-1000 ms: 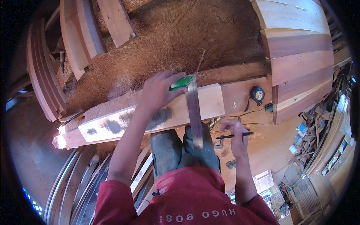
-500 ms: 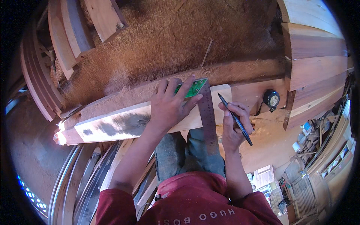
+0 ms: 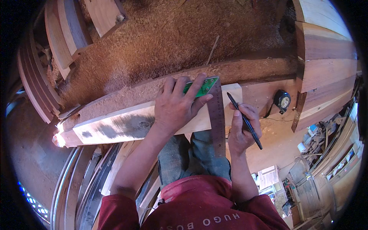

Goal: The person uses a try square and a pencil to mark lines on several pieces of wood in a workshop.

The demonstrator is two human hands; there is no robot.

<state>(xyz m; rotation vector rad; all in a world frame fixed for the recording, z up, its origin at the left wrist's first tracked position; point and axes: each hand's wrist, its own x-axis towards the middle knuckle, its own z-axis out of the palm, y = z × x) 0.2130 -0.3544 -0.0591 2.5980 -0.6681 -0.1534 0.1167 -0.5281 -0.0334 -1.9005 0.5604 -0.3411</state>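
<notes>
A pale wooden board (image 3: 126, 124) with dark stains lies across a sawdust-covered bench. My left hand (image 3: 177, 105) presses a try square on it: the green stock (image 3: 203, 87) lies under my fingers at the board's far edge, and the steel blade (image 3: 217, 122) runs across the board toward me. My right hand (image 3: 243, 128) holds a black pen (image 3: 244, 120) just right of the blade, tip pointing up at the board's right end.
A black tape measure (image 3: 283, 100) sits on the reddish wood to the right. Thick sawdust (image 3: 161, 42) covers the surface beyond the board. Planks (image 3: 65, 34) are stacked at upper left, large reddish boards (image 3: 326, 65) at upper right. Tools and clutter (image 3: 306, 180) lie on the floor at lower right.
My left hand has settled the square flat on the board's right end. My right hand has brought the pen up beside the blade, close to the board.
</notes>
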